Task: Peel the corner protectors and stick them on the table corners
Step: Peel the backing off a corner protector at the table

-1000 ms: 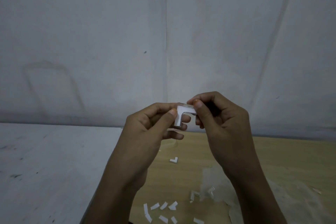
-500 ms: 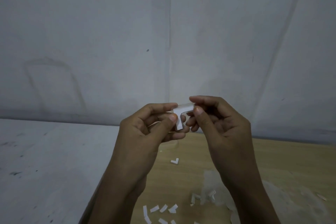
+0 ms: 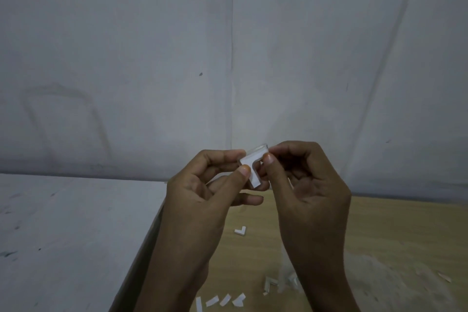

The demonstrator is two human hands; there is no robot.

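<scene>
I hold a small clear L-shaped corner protector [image 3: 253, 167] with white backing in front of me, above the wooden table [image 3: 392, 230]. My left hand [image 3: 210, 192] pinches its left side between thumb and forefinger. My right hand [image 3: 304, 185] pinches its upper right end with thumb and forefinger. Another L-shaped protector [image 3: 240, 231] lies on the table below my hands, and one more L-shaped piece [image 3: 269, 283] lies nearer to me.
Several peeled white backing strips [image 3: 222, 300] lie along the table's near edge. A crumpled clear plastic wrapper [image 3: 379, 278] covers the right side of the table. The table's left edge [image 3: 154, 230] borders a grey floor; a grey wall rises behind.
Both hands with the protector have drifted slightly right and lower in view. The protector has tilted, its lower leg now pointing down-right.
</scene>
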